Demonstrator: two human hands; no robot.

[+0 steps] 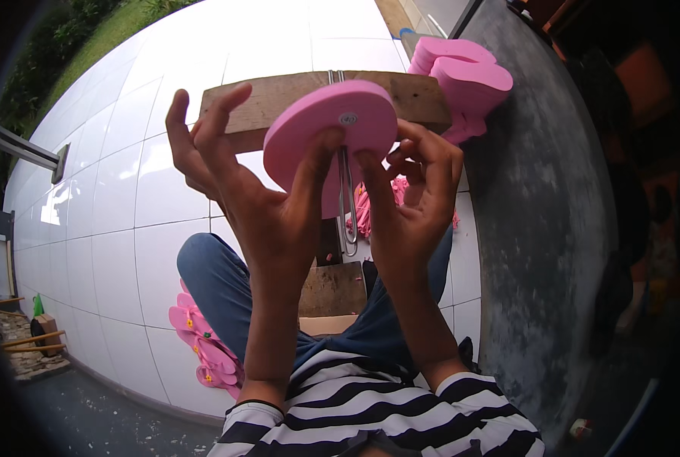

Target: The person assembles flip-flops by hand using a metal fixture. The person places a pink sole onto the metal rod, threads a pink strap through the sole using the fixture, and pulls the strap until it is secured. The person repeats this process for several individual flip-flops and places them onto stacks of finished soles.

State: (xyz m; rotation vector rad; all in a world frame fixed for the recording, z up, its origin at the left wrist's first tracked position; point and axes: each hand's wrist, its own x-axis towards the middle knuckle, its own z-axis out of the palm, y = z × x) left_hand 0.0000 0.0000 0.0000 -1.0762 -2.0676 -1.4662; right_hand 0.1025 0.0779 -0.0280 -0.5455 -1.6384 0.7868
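Observation:
A pink foam flip-flop sole (302,126) is tilted up against a wooden beam in front of me, with a small round plug (347,119) showing on its face. My left hand (260,198) presses its thumb on the sole just below the plug; its upper fingers stretch out past the sole's left side. My right hand (416,198) grips the right edge, fingers curled and thumb low on the sole. Between the thumbs hangs a bent metal wire (348,217), looped at the bottom. Whatever lies behind the sole is hidden.
The wooden beam (260,107) spans behind the sole. Stacked pink soles (462,72) stand at the far right, beside a dark grey ledge (542,206). Pink straps (364,209) lie beyond my right wrist. Pink flip-flops (207,343) rest on white tiles (111,266) by my left leg.

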